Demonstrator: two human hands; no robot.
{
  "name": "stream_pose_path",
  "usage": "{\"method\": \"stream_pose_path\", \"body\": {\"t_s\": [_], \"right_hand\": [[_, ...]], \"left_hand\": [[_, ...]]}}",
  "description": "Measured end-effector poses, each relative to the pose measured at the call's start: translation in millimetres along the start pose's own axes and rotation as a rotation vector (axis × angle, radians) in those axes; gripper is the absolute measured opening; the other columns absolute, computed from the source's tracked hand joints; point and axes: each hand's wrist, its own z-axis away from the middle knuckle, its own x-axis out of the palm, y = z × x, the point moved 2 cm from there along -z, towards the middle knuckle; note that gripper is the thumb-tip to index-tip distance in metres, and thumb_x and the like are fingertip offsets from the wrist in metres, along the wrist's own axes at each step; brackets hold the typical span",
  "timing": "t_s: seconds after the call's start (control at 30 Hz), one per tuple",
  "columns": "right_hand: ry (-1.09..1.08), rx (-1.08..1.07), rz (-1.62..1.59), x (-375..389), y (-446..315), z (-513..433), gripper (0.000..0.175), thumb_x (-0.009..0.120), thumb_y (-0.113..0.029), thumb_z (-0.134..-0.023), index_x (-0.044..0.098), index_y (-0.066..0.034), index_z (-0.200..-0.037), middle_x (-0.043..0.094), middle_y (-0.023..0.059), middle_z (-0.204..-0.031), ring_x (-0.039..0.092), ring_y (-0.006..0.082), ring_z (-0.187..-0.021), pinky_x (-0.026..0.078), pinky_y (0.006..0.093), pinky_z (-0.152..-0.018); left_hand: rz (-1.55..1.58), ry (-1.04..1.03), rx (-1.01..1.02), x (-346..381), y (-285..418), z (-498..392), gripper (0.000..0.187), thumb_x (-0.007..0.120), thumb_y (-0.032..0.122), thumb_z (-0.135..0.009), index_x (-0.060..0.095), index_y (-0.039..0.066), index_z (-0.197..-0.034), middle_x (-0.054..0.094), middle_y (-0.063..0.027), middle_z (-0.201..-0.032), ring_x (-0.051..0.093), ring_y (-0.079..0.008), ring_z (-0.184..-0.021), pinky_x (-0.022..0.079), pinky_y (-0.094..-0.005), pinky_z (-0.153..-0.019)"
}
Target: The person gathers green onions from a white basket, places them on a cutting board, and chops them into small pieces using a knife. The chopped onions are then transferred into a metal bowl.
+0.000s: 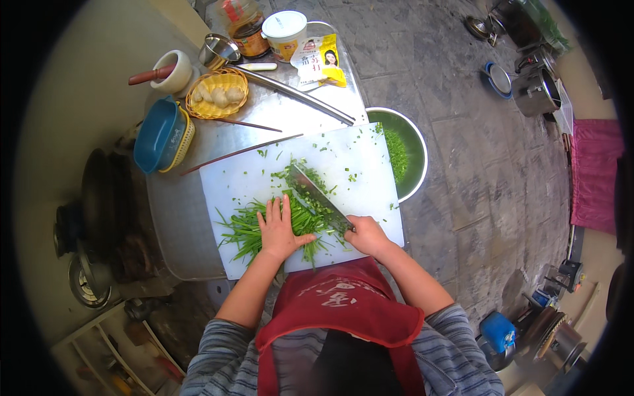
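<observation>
My left hand (278, 228) presses flat, fingers spread, on a heap of green chives (242, 230) on a white plastic cutting board (366, 158). In my right hand (365, 234) is the handle of a cleaver (322, 197). Its blade slants up and to the left across the board, beside the cut ends of the heap. Chopped chive bits (297, 171) lie along the blade, and some are scattered over the board. Just past the board's right edge, a metal bowl (420, 163) with a pale rim holds finely chopped greens (396, 153).
Behind the board, the metal table (183, 237) carries a ladle (292, 94), a ginger basket (215, 111), a blue plastic basket (153, 133), a mortar (181, 74), a sauce jar (250, 37), a lidded tub (285, 34) and a printed packet (317, 62). A chopstick (237, 154) lies along the board's far edge.
</observation>
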Motion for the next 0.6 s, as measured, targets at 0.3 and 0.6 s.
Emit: {"method": "stream_pose_path", "body": {"t_s": [0.3,0.6], "right_hand": [[0.065,0.154,0.137,2,-8,-16,0.032,0.055,-0.014,-0.076,0.064,-0.0062,-0.105,0.066,0.0223,-0.092,0.063,0.039,-0.09,0.05,0.0463,-0.081],[0.296,0.283,-0.075,-41,42,7,0.033,0.058,-0.015,-0.075,0.064,-0.0064,-0.107,0.066,0.0214,-0.085,0.064,0.0383,-0.082,0.051,0.0445,-0.076]], "left_hand": [[0.034,0.118,-0.078,24,6,-2,0.119,0.083,0.04,-0.057,0.016,0.005,-0.149,0.035,-0.0167,-0.141,0.03,-0.032,-0.133,0.024,-0.0537,-0.106],[0.129,0.176,0.01,15,-6,-16,0.105,0.083,0.025,-0.058,0.028,0.004,-0.145,0.047,-0.0123,-0.129,0.043,-0.0291,-0.118,0.033,-0.0436,-0.098]]}}
